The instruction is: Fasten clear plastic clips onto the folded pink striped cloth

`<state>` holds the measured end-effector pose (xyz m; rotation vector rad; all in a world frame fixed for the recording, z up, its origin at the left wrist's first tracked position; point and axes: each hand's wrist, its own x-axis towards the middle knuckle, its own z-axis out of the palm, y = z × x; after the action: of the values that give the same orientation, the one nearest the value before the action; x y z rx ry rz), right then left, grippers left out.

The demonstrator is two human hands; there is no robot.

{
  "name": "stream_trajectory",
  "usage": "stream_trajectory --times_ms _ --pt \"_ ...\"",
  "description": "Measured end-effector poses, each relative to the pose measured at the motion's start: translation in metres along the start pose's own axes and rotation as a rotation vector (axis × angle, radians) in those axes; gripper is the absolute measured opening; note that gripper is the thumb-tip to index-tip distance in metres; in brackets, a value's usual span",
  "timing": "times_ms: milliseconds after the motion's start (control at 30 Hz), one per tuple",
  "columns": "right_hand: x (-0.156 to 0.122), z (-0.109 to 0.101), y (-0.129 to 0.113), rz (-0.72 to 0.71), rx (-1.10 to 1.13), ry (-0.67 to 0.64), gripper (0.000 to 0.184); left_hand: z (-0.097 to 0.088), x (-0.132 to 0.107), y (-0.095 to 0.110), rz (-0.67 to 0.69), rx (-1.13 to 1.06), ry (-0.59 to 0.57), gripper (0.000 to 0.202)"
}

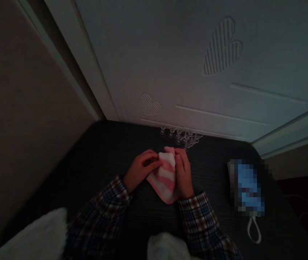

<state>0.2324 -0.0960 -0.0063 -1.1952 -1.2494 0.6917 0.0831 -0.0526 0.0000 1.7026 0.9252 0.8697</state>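
Observation:
A small pink-and-white striped cloth [165, 177] lies partly folded on the dark table [102, 159]. My left hand [140, 169] pinches the cloth's upper left edge, fingers curled on it. My right hand [183, 173] lies along the cloth's right side, with the fingers closed over its top edge. Both sleeves are plaid. The scene is dim.
Several small clear glasses [182, 135] stand at the table's far edge against a white panelled door [197, 72]. A blurred blue object with a white loop [247, 191] lies at the right. White fluffy fabric [34, 236] sits at the near left, and more of the fluffy fabric [165, 247] lies at the near middle.

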Motion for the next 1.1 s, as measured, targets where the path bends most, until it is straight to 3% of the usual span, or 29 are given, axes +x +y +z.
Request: stream_trajectory --times_ms 133,467,633,800,1000,1100 --pt "0.002 -0.002 0.002 -0.006 0.007 -0.012 0.019 -0.001 0.000 0.001 -0.032 -0.053 0.013 0.014" --pt "0.002 -0.005 0.002 0.074 0.124 0.131 0.016 -0.001 0.000 0.003 -0.087 -0.138 -0.089 0.016" --pt "0.002 -0.006 0.002 0.080 0.025 0.217 0.015 -0.001 0.000 0.004 -0.104 -0.129 -0.117 0.017" --pt "0.000 -0.004 0.006 0.161 0.013 0.192 0.017 -0.001 0.001 0.003 -0.078 -0.072 -0.145 0.018" --pt "0.000 -0.001 0.011 0.192 0.052 0.265 0.020 -0.002 0.000 -0.003 -0.032 0.130 0.013 0.022" --pt "-0.001 -0.003 0.006 0.082 -0.049 0.288 0.020 -0.002 0.000 -0.007 -0.021 0.173 0.062 0.023"
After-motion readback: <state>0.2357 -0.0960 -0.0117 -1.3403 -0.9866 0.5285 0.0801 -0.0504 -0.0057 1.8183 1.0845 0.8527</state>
